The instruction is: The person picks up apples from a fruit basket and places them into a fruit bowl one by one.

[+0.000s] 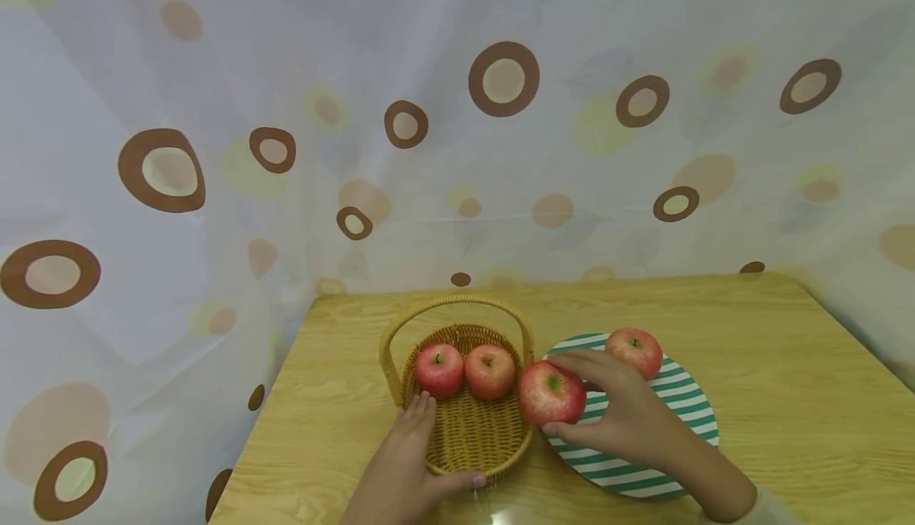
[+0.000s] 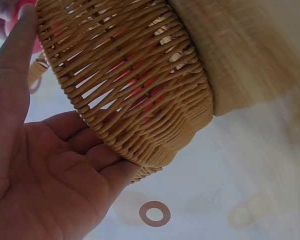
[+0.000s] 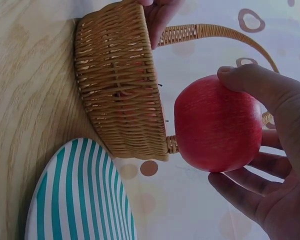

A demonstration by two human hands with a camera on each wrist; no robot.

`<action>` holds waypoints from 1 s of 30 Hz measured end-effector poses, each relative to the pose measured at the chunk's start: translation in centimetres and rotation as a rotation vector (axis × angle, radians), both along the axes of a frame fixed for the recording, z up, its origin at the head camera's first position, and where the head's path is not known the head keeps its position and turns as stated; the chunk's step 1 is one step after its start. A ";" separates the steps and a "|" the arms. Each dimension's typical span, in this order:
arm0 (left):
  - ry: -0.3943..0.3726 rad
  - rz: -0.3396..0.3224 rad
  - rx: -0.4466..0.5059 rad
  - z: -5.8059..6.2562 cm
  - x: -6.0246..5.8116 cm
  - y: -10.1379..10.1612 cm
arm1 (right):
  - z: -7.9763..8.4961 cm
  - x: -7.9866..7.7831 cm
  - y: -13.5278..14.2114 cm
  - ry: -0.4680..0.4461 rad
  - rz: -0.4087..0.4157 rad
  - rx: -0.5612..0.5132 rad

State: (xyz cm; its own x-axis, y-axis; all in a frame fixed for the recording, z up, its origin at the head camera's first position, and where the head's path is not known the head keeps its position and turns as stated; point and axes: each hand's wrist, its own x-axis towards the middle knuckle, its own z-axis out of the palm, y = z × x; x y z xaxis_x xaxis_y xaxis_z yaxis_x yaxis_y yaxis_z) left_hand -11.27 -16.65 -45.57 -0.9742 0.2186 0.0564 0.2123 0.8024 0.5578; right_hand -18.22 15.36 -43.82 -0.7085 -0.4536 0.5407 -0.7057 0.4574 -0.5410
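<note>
My right hand (image 1: 618, 406) holds a red apple (image 1: 552, 394) between thumb and fingers, raised by the right side of the wicker basket (image 1: 475, 442). In the right wrist view this apple (image 3: 217, 125) appears near the basket (image 3: 115, 85), whose rim lies just beyond it. Two more apples, a left one (image 1: 439, 370) and a right one (image 1: 489, 372), sit in the far half of the basket. My left hand (image 1: 400, 461) grips the basket's near left rim. The left wrist view shows its fingertips hidden behind the wicker (image 2: 125, 80).
Right of the basket lies a round green-and-white striped plate (image 1: 682, 394), bearing one apple (image 1: 635, 353) at its far side. The basket's arched handle (image 1: 457, 299) stands upright. A patterned curtain (image 1: 429, 56) hangs behind the wooden table (image 1: 786, 414).
</note>
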 end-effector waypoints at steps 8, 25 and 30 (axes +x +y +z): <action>-0.012 -0.003 0.010 0.4 0.1 0.1 | -0.5 -0.5 1.2 0.011 -0.027 0.017; -0.005 0.006 0.008 0.3 -0.2 0.0 | -3.0 -2.9 2.2 -0.095 -0.103 0.033; 0.001 0.004 0.003 0.3 -0.2 0.0 | -3.4 -3.4 2.2 -0.091 -0.115 0.053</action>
State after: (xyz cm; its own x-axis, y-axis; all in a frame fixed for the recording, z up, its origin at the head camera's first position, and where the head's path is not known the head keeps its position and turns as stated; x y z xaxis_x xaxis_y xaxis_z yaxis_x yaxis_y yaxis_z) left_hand -11.47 -16.61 -45.28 -0.9750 0.2145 0.0580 0.2097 0.8015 0.5600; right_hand -21.63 17.54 -47.20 -0.8024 -0.3930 0.4491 -0.5962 0.5620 -0.5734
